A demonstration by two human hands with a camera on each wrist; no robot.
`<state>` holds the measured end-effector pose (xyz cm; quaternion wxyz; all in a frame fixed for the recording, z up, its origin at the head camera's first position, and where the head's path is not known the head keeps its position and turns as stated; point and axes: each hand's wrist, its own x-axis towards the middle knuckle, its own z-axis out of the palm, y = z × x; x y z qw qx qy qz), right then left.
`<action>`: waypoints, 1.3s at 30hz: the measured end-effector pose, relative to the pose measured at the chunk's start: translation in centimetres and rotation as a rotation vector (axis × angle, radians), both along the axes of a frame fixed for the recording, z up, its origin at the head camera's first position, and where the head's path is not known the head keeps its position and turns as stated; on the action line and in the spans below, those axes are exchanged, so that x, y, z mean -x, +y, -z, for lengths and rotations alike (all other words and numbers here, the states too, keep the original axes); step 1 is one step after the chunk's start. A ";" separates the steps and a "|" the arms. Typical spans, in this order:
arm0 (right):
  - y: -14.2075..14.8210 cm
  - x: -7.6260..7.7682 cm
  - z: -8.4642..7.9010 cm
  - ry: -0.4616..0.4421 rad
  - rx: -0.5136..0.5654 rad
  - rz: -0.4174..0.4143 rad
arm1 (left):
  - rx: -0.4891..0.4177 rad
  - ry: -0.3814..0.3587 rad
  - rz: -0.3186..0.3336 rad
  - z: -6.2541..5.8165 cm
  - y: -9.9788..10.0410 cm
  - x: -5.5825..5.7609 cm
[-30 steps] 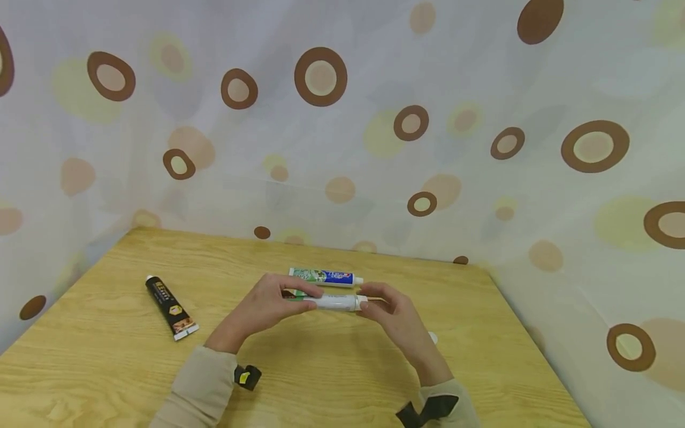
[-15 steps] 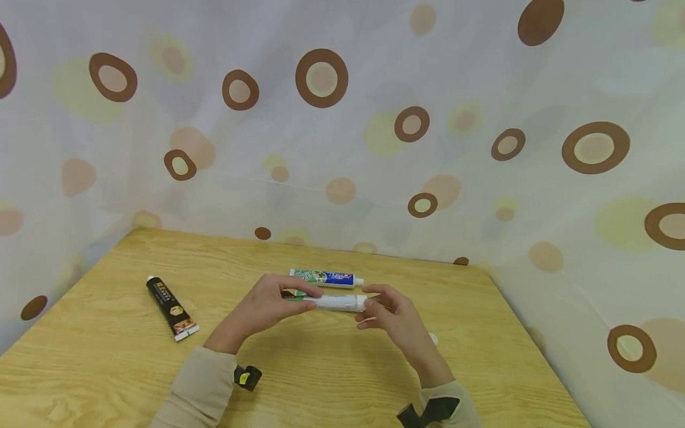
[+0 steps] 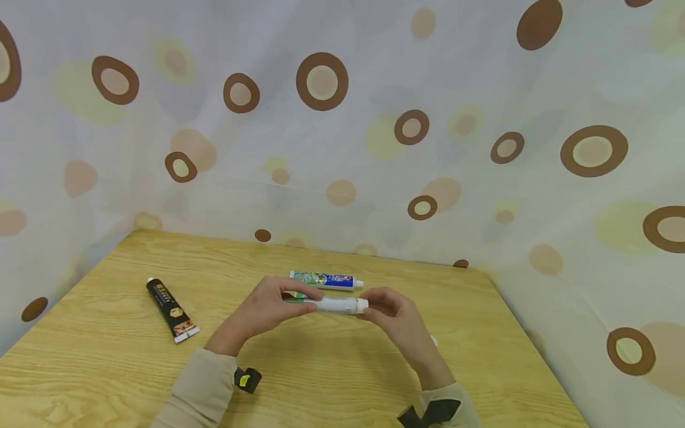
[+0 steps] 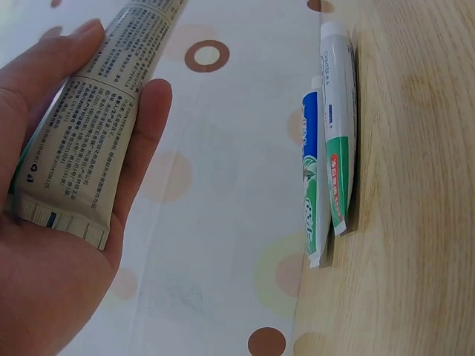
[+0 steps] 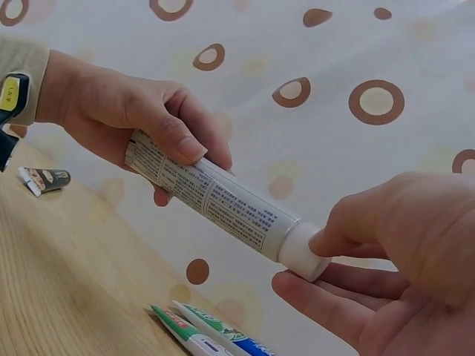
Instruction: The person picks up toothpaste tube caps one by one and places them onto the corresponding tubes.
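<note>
My left hand [image 3: 270, 303] grips a white toothpaste tube [image 3: 334, 305] near its flat crimped end, above the table. Small print covers the side of this tube seen in the right wrist view. At its other end, my right hand [image 3: 396, 318] pinches the white cap [image 5: 300, 252] between thumb and fingers. The cap sits on the tube. Beyond the hands, a blue and green toothpaste tube [image 3: 334, 280] lies on the table. Beside it lies a white and green tube [image 4: 339, 126], mostly hidden in the head view behind the held one.
A black toothpaste tube [image 3: 172, 309] lies at the left on the wooden table [image 3: 299, 380]. Part of a small white object [image 3: 434, 340] shows beside the right forearm. A patterned curtain [image 3: 342, 142] hangs behind the table and along its sides.
My right fingers were on the cap, spread apart from one another half a second ago, and have come together on it again. The left hand keeps its grip with little movement.
</note>
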<state>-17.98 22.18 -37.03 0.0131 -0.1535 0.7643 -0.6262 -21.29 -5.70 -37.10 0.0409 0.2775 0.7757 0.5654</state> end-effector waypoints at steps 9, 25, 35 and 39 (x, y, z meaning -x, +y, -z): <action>0.0 0.1 0.0 -0.018 -0.041 0.089 | 0.008 0.037 0.033 -0.2 0.2 -0.1; 0.4 0.2 0.2 -0.033 0.001 -0.002 | -0.002 0.010 0.031 -0.1 0.2 -0.1; 0.3 0.3 0.0 -0.010 -0.040 0.086 | 0.004 0.018 0.039 -0.2 0.4 0.0; 0.4 0.2 0.1 -0.028 -0.046 0.063 | 0.000 0.021 0.057 0.0 0.3 0.0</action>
